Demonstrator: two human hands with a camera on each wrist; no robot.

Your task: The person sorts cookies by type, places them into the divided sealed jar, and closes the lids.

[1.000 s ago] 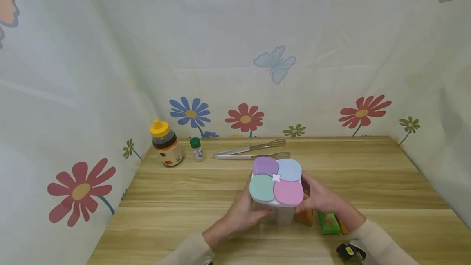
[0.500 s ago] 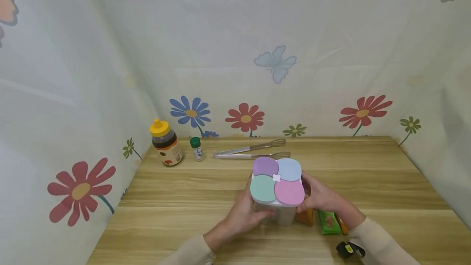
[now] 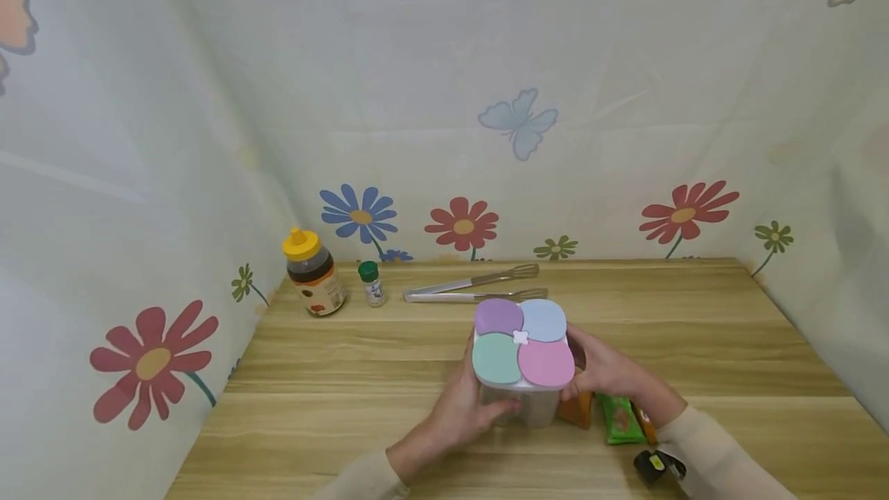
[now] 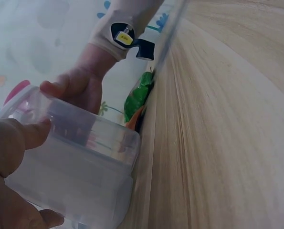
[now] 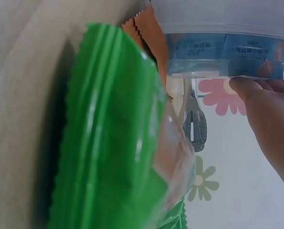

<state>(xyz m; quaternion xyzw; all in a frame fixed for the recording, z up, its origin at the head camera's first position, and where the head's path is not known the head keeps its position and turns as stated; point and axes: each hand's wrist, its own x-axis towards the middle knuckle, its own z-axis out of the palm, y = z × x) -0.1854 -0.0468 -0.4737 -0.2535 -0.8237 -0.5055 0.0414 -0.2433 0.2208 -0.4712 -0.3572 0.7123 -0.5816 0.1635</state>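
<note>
A translucent food storage box (image 3: 538, 406) stands between both hands, with a lid of four petals in purple, light blue, mint and pink (image 3: 546, 363). My left hand (image 3: 454, 407) grips its left side, thumb across the front wall and the other fingers mostly hidden behind. On the opposite side my right hand (image 3: 611, 367) holds the box, its thumb near the front right corner. Blue printed packets (image 5: 251, 55) lie inside one compartment in the right wrist view. The left wrist view shows the box's clear wall (image 4: 79, 176) close to the wooden tabletop.
Beside the right forearm lie a green snack packet (image 3: 623, 419) and an orange-brown packet (image 3: 576, 410). Metal tongs (image 3: 451, 297) lie behind the box. Farther left stand a small green-capped shaker (image 3: 372, 284) and a yellow-capped squeeze bottle (image 3: 316, 276). A printed cloth (image 3: 430, 99) walls the table.
</note>
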